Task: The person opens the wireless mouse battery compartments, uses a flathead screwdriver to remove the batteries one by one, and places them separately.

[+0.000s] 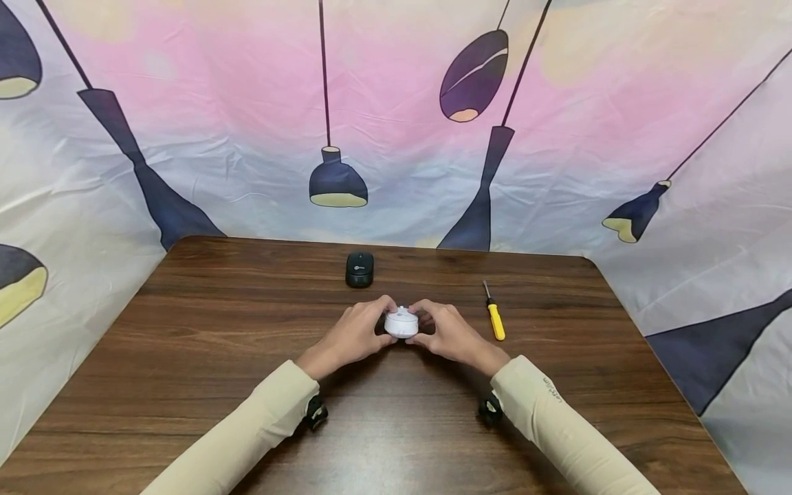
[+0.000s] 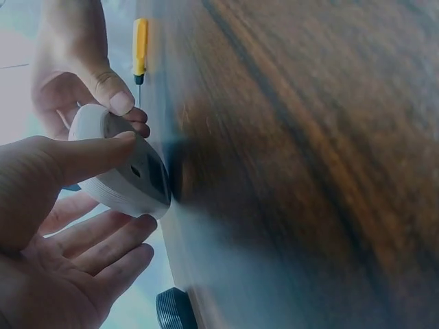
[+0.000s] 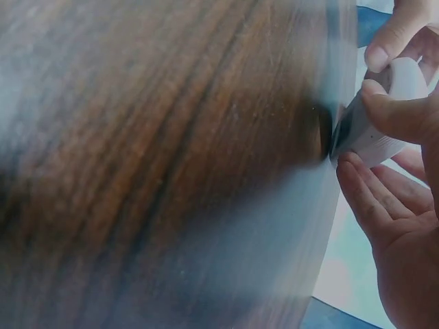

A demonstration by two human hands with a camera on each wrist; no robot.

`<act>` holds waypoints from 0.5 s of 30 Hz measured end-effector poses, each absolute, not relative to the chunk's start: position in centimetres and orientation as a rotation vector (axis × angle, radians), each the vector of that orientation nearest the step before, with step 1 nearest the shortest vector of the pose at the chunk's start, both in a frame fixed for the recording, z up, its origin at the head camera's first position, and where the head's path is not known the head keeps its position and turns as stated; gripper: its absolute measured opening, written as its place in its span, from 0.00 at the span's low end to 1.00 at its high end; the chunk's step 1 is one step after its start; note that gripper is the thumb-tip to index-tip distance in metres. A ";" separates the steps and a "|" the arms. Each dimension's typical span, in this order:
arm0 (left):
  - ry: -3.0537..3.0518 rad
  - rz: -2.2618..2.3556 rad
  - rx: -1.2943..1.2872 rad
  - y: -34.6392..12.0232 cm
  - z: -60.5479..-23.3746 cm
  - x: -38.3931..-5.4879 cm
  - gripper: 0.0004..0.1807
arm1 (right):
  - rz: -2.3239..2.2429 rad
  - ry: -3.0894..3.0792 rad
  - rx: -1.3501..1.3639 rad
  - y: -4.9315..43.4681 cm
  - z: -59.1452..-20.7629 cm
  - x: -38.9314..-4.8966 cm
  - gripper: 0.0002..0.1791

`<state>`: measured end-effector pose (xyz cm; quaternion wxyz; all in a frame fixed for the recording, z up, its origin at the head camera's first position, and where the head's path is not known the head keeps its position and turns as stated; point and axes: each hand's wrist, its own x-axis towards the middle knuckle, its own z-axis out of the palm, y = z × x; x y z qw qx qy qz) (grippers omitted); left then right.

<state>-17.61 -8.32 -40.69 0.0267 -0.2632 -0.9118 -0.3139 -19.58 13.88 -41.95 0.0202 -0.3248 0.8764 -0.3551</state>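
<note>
A small white rounded device is held between both hands, low over the middle of the table. In the left wrist view the white device shows ridged sides and a flatter face with dark openings, tilted with one edge close to the wood. The left hand grips its left side between thumb and fingers. From the other side the right hand pinches it the same way. In the right wrist view part of the white device is hidden behind fingers. Its exact kind I cannot tell.
Behind the hands lies a black computer mouse. To the right rests a screwdriver with a yellow handle, its shaft pointing away. The brown wooden table meets a printed cloth backdrop at the back and sides.
</note>
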 end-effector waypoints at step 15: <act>-2.748 -1.163 -0.742 -8.5 -40.2 -17.8 0.19 | -1.211 2.783 -1.184 14.3 -41.5 -19.6 0.25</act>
